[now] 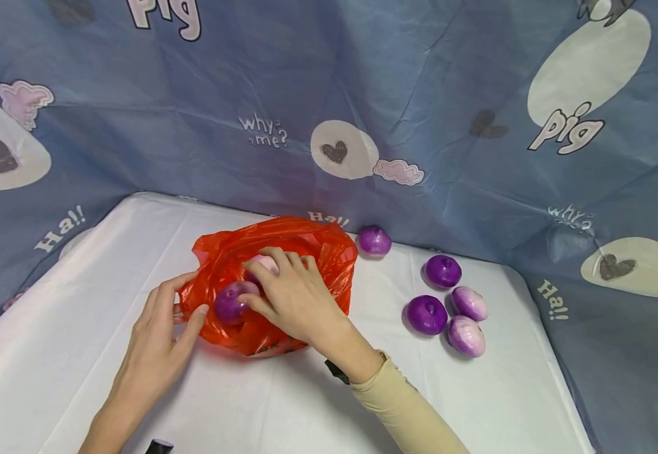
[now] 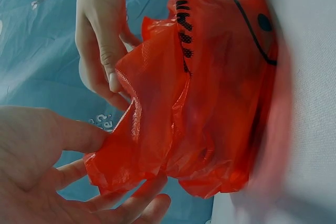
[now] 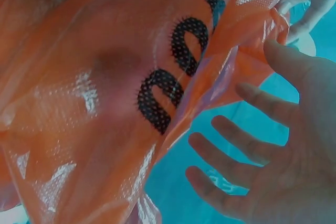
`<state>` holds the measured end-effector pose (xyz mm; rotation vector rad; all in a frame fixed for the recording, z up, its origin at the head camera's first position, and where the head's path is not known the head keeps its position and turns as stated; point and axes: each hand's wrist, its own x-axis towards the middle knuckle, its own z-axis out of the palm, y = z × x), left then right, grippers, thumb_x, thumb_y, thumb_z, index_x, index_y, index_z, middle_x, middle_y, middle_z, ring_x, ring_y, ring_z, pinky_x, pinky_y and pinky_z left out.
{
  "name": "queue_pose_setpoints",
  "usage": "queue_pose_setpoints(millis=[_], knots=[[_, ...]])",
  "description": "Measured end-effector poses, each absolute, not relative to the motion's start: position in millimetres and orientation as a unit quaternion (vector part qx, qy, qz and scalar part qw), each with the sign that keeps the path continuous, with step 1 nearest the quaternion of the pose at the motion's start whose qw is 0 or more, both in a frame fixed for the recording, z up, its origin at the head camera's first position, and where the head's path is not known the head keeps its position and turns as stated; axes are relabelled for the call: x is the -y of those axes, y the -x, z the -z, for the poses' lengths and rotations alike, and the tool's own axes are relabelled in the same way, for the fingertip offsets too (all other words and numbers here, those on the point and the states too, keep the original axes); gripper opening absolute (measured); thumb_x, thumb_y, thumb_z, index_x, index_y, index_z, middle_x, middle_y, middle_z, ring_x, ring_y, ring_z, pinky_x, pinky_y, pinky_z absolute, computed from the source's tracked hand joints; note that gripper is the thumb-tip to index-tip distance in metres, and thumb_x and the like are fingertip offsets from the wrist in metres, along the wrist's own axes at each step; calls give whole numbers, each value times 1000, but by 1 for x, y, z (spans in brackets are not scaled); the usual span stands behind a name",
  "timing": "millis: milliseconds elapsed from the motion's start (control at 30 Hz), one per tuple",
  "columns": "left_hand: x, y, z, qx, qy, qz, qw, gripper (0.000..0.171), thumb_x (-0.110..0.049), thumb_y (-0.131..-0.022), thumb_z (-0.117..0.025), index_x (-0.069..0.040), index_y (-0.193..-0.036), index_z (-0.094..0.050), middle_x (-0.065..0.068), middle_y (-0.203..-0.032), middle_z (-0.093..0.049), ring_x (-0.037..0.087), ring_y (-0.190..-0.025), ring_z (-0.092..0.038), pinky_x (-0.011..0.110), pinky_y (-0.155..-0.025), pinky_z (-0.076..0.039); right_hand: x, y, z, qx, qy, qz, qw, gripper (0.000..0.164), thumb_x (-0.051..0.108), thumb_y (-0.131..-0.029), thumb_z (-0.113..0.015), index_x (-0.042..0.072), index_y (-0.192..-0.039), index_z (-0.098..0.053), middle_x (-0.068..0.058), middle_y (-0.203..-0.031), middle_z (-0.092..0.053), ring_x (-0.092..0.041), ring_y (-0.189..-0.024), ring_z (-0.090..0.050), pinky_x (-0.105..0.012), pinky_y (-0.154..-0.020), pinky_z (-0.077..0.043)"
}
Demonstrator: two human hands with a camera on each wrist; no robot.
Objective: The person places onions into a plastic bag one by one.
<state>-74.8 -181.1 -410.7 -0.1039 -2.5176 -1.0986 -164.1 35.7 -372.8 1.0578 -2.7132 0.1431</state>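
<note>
A red plastic bag (image 1: pixel 334 258) lies on the white table with its mouth facing up. My left hand (image 1: pixel 155 343) pinches the bag's left rim between thumb and fingers, as the left wrist view also shows. Inside the mouth are a purple onion (image 1: pixel 232 304) and a paler onion (image 1: pixel 265 263), partly covered by my right hand (image 1: pixel 300 299). That hand reaches over the mouth, its thumb beside the purple onion and its fingertips over the paler one. In the right wrist view the right hand's fingers (image 3: pixel 231 135) are spread and fairly straight, with nothing gripped.
Right of the bag, two dark purple onions (image 1: pixel 427 315) and two pale onions (image 1: pixel 467 336) sit in a cluster. Another purple onion (image 1: pixel 374 241) stands by the back edge. A printed blue cloth (image 1: pixel 420 82) hangs behind the table (image 1: pixel 374 378). Something black (image 1: pixel 159 446) shows at the bottom edge.
</note>
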Motion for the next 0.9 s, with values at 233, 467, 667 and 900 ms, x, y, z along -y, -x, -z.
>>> queue_pose_setpoints(millis=[233,467,667,900], knots=[[180,75,410,903,27,388,184,61,-9,-99,-73,-9,-155,-47,20,-138,-57,33,-107,-65,-9,-88,-32,-46,166,371,928,-349,-70,107,54,62,-106,-55,30,-149,-56,-6,-151,-58,-29,-136,-63,-55,-111,-52],[181,75,411,904,23,386,180,61,-10,-100,-73,-11,-156,-47,19,-139,-57,32,-107,-65,-8,-88,-32,-61,169,366,939,-321,-85,92,54,61,-107,-55,28,-150,-57,-7,-157,-53,-31,-143,-58,-56,-113,-50],[181,75,411,906,22,383,179,61,-10,-100,-73,-11,-156,-47,19,-139,-58,33,-107,-65,-7,-88,-33,-77,173,364,939,-305,-104,116,53,58,-106,-60,26,-148,-60,-7,-157,-53,-31,-140,-59,-56,-114,-48],[180,75,412,906,20,384,178,61,-11,-100,-73,-11,-156,-47,19,-139,-58,33,-108,-65,-8,-88,-32,-95,177,361,944,-279,-124,126,54,57,-105,-61,26,-149,-60,-6,-155,-54,-29,-143,-56,-60,-113,-49]])
